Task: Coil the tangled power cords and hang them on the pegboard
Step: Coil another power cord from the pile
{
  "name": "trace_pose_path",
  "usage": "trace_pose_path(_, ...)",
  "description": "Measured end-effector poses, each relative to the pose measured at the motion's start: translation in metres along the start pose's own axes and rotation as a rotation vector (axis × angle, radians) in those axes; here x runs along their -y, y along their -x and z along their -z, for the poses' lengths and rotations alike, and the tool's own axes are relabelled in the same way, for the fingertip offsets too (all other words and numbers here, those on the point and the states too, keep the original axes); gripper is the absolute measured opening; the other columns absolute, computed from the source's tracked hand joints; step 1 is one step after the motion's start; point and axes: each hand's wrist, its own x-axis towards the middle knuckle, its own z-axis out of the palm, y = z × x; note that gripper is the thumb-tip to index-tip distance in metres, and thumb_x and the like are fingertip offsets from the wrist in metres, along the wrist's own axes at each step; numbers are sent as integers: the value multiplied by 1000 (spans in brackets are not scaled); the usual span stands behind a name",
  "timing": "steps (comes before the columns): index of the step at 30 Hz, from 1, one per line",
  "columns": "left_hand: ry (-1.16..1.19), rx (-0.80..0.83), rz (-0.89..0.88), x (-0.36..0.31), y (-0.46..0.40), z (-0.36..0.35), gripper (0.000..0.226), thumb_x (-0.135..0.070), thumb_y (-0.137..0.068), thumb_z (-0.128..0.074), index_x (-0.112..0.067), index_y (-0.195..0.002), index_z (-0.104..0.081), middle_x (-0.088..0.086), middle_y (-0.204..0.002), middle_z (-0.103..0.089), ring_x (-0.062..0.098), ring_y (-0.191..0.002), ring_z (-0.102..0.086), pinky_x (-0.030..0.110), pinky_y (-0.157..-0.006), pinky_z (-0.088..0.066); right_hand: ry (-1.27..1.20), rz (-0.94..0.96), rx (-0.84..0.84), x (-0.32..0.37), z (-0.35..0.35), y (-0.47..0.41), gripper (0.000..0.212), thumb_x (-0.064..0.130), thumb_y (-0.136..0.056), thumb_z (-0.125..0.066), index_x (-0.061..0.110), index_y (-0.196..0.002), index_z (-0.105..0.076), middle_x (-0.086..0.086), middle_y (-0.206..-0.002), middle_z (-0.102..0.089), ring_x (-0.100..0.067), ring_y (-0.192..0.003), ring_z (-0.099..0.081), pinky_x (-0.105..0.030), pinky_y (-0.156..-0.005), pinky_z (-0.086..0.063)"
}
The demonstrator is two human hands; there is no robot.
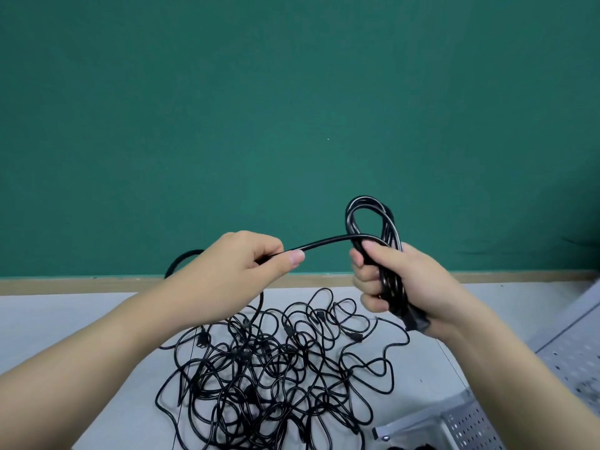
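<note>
My right hand [399,284] grips a bundle of black cord loops, the coiled cord [373,219], which stands up above my fist; a plug end sticks out below my palm. One strand runs left from the bundle to my left hand [240,271], which pinches it between thumb and fingers; the cord then loops behind my left wrist and drops toward the table. Below both hands a tangled pile of black power cords [276,368] lies spread on the white table [81,319].
A grey perforated metal pegboard [574,349] lies at the right edge, with a metal bracket part [454,423] at the bottom right. A green wall [292,108] with a wooden strip rises behind the table.
</note>
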Motion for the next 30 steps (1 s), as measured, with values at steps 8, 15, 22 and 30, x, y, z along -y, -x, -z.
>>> trace_pose_path(8, -48, 43, -36, 8, -6, -13, 53, -51, -104, -45, -14, -68, -34, -9, -60, -28, 10, -56, -26, 27, -53, -25, -116, 12, -191, -11, 4, -13, 25, 24, -109, -44, 11, -90, -55, 2, -67, -32, -12, -53, -29, -23, -45, -34)
trace_pose_path(15, 111, 122, 102, 15, -3, -14, 49, -49, -108, -38, -15, -73, -31, -4, -64, -26, 14, -58, -22, 32, -56, -23, 42, -66, -90, -38, -23, -18, 35, 36, -108, -48, 9, -105, -70, 0, -73, -47, -11, -54, -39, -24, -48, -39)
trace_pose_path(22, 87, 255, 164, 17, 5, -20, 47, -51, -107, -37, -23, -70, -34, -3, -64, -26, 13, -55, -21, 29, -53, -21, 149, 8, -87, -56, -49, -22, 25, 40, -105, -56, 23, -103, -73, 3, -79, -52, -11, -50, -46, -33, -59, -37)
trace_pose_path(30, 150, 230, 60, -7, 12, -21, 56, -43, -109, -33, -45, -58, -56, 4, -66, -31, 21, -60, -27, 34, -57, -26, 140, 186, -138, -48, -64, -16, 20, 28, -105, -56, 21, -95, -72, -1, -62, -41, -17, -50, -43, -24, -48, -36)
